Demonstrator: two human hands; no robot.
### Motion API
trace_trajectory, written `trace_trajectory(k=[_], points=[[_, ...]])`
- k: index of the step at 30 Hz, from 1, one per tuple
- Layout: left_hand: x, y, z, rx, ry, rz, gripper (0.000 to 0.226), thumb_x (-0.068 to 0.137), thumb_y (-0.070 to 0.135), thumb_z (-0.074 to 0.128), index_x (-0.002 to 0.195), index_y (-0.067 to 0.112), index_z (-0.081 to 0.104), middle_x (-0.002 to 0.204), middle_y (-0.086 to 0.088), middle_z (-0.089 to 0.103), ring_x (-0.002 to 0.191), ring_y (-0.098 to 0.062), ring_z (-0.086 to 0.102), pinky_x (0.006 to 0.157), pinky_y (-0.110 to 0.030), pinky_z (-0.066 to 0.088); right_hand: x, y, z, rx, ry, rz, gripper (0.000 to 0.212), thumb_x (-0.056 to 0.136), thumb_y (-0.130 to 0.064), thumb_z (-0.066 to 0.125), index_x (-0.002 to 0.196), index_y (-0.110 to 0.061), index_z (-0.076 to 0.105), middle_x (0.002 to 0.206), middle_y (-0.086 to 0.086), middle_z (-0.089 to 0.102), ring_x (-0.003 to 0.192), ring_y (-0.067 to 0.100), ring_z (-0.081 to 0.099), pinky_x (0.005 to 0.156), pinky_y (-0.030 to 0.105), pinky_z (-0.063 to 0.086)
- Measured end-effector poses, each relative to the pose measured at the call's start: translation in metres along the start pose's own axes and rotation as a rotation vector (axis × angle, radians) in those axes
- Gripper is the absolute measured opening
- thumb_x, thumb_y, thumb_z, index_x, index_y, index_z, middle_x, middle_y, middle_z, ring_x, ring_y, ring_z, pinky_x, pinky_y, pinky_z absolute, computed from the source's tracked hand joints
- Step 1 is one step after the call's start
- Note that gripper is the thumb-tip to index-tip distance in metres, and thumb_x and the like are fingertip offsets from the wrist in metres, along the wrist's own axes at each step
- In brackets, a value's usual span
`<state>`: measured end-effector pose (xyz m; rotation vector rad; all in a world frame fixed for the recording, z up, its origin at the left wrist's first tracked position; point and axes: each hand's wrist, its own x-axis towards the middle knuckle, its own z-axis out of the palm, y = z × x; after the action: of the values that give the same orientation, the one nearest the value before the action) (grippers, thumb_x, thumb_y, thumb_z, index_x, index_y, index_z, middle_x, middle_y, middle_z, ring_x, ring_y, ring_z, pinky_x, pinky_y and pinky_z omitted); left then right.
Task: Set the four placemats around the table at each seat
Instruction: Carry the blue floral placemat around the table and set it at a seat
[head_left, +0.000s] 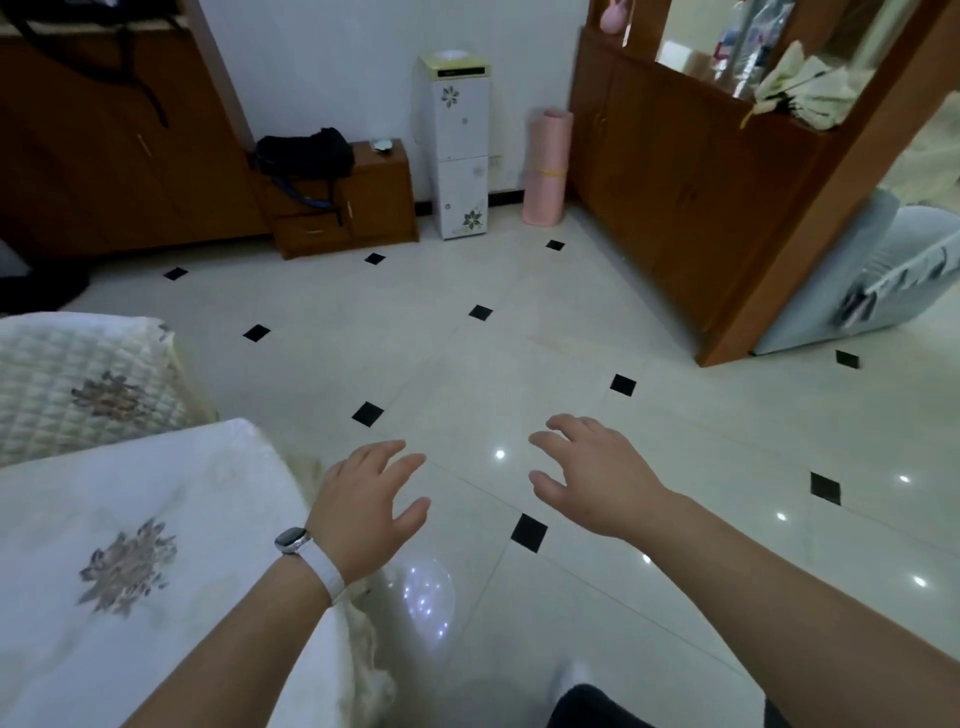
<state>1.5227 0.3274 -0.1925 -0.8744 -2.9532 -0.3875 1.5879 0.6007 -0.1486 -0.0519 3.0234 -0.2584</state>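
My left hand (363, 499), with a white watch on the wrist, hovers palm down over the floor just right of a white cloth-covered surface (218, 499) that carries a grey flower print. My right hand (597, 473) hovers palm down further right over the tiles. Both hands have relaxed, spread fingers and hold nothing. No placemat can be made out. A second, quilted cream surface (57, 384) with the same flower print lies at the left edge.
Glossy white floor tiles (467, 364) with black diamonds fill the middle. Along the far wall stand a small wooden cabinet (363, 202) with a black bag, a white water dispenser (460, 150) and a pink rolled mat (548, 166). Right stands a wooden partition cabinet (701, 197).
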Motion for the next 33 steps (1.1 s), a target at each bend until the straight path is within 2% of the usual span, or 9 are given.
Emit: trace_trajectory(k=[9,19,24,29,33], points=[[0.121,-0.046,0.003,0.088,0.034,-0.204,0.052,0.078,0.052,0.047,0.116,0.022,0.067,0.121,-0.005,0.065,0.110,-0.028,0.060,0.085,-0.045,0.048,0.174,0.045,0.001,0.054,-0.024,-0.170,0.050,0.095,-0.047,0.046,0.140,-0.026,0.047,0.150,0.001,0.040,0.135,0.022,0.037,0.107,0.037,0.031],[0.283,-0.055,-0.023,0.112,0.141,-0.347,0.051,0.080,0.053,0.046,0.121,0.026,0.064,0.123,-0.002,0.063,0.115,-0.026,0.056,0.092,-0.045,0.044,0.357,0.100,-0.052,0.025,-0.013,-0.404,0.051,0.092,-0.047,0.039,0.136,-0.024,0.052,0.144,0.004,0.047,0.130,0.026,0.043,0.104,0.039,0.033],[0.324,-0.080,-0.028,0.169,0.147,-0.380,0.050,0.081,0.052,0.046,0.118,0.025,0.064,0.122,-0.002,0.063,0.113,-0.027,0.057,0.091,-0.044,0.043,0.417,0.103,-0.062,0.024,-0.004,-0.473,0.053,0.090,-0.048,0.039,0.134,-0.024,0.054,0.143,0.003,0.049,0.129,0.026,0.045,0.103,0.039,0.035],[0.359,-0.124,-0.031,0.238,0.126,-0.398,0.049,0.082,0.052,0.044,0.117,0.025,0.065,0.125,-0.004,0.062,0.116,-0.028,0.056,0.096,-0.047,0.041,0.486,0.088,-0.065,0.009,0.012,-0.511,0.062,0.086,-0.054,0.027,0.131,-0.024,0.056,0.140,0.004,0.051,0.128,0.026,0.046,0.103,0.039,0.036],[0.391,-0.176,-0.026,0.243,0.100,-0.405,0.049,0.082,0.051,0.045,0.118,0.023,0.064,0.127,-0.006,0.061,0.118,-0.031,0.055,0.097,-0.050,0.042,0.543,0.064,-0.062,-0.018,0.007,-0.542,0.059,0.087,-0.054,0.030,0.130,-0.025,0.056,0.139,0.003,0.052,0.128,0.026,0.046,0.103,0.040,0.036]])
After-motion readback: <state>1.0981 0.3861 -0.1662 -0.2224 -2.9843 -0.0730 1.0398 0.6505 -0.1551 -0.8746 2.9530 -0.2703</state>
